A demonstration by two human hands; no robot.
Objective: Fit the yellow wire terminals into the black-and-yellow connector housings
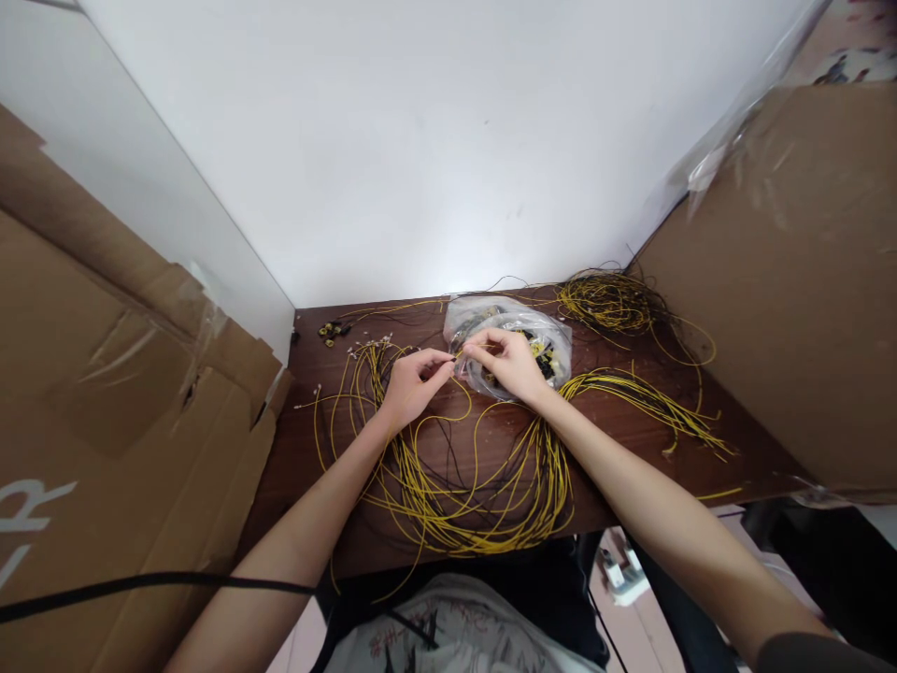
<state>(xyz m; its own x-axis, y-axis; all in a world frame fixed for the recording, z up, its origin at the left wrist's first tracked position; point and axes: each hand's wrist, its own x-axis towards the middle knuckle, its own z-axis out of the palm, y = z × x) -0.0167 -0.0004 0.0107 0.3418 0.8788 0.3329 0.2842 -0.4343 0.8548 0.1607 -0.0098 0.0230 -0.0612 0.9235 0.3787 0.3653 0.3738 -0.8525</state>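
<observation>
The left hand (413, 385) and right hand (510, 363) pinch close together, holding what looks like a thin yellow wire (460, 353); fingers hide most of it. Behind the right hand, a clear plastic bag (561, 341) of small black and yellow bits is partly covered.

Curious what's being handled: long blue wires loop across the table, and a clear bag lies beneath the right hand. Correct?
Not blue: the head view shows yellow wires looping across the table; the clear bag is beneath the right hand.
</observation>
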